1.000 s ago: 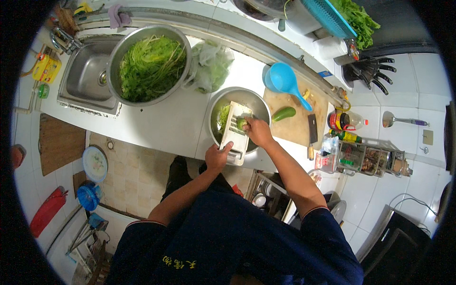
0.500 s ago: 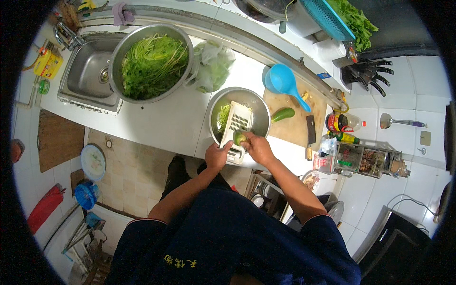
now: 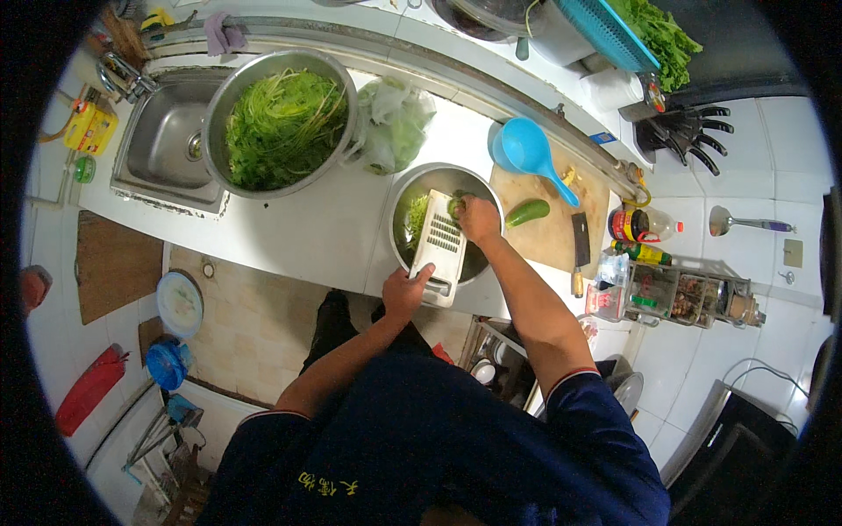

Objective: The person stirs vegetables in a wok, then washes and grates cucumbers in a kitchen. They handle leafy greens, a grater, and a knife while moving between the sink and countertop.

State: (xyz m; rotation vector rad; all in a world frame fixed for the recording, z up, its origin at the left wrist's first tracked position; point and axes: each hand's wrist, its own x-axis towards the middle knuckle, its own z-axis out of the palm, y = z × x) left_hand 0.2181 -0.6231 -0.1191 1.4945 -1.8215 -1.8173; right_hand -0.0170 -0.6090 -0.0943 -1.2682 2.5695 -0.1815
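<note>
My left hand (image 3: 407, 291) is closed round the near end of a white grater (image 3: 441, 239), which slants into a steel bowl (image 3: 397, 196). In my right hand (image 3: 478, 217) is a piece of green squash (image 3: 455, 205), pressed against the grater's far end and partly hidden by the fingers. Pale green shreds (image 3: 415, 216) lie in the bowl to the left of the grater. Just right of the bowl, a whole green squash (image 3: 528, 213) rests on a wooden cutting board (image 3: 548, 247).
A blue ladle (image 3: 524, 147) and a cleaver (image 3: 580, 241) lie on the board. Left of the bowl stand a bag of greens (image 3: 392, 123) and a large basin (image 3: 209, 140) of leafy greens, beside the sink (image 3: 156, 145). Bottles and a spice rack (image 3: 690, 294) are at right.
My right hand has moved the squash piece away from me, from the grater's lower middle to its far end. My left hand still holds the near end.
</note>
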